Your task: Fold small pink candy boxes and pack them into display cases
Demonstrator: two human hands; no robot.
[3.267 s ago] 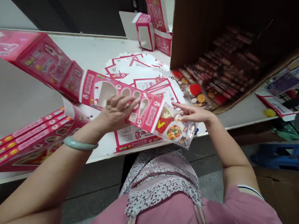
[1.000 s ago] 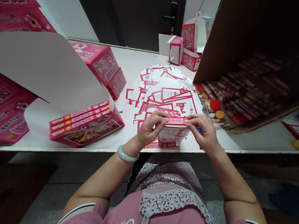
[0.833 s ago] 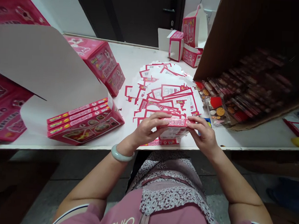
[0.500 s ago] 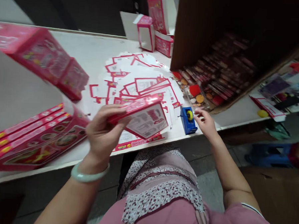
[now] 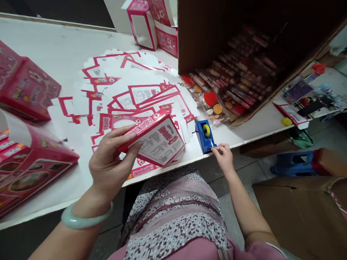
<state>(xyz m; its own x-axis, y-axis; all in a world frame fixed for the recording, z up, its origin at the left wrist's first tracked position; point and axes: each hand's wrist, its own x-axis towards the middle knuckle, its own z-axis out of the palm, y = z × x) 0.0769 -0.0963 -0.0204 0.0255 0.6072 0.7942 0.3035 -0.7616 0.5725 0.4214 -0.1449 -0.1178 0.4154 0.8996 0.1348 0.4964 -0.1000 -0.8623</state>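
My left hand [image 5: 111,159] grips a small pink-and-white printed box [image 5: 161,143] at its left end, thumb in front and fingers over the top. The box is tilted above flat printed cardboard sheets [image 5: 120,90]. At the table's front edge stands a blue tape dispenser [image 5: 201,138] with a yellow-cored roll [image 5: 206,130]. My right hand [image 5: 225,158] has its thumb and fingers pinched at the dispenser's cutting end, on the end of the tape, which is barely visible.
A large brown carton [image 5: 193,34] lies on its side, filled with packaged items [image 5: 240,79]; a few clear packs [image 5: 213,109] spill out. Pink boxes [image 5: 37,90] stand at left, others [image 5: 142,25] at the back. A blue stool [image 5: 294,163] is on the floor at right.
My right hand has moved from beside the tape roll down to the dispenser's cutting end. The view has shifted right; my left hand still holds the box, its printed face turned more toward me.
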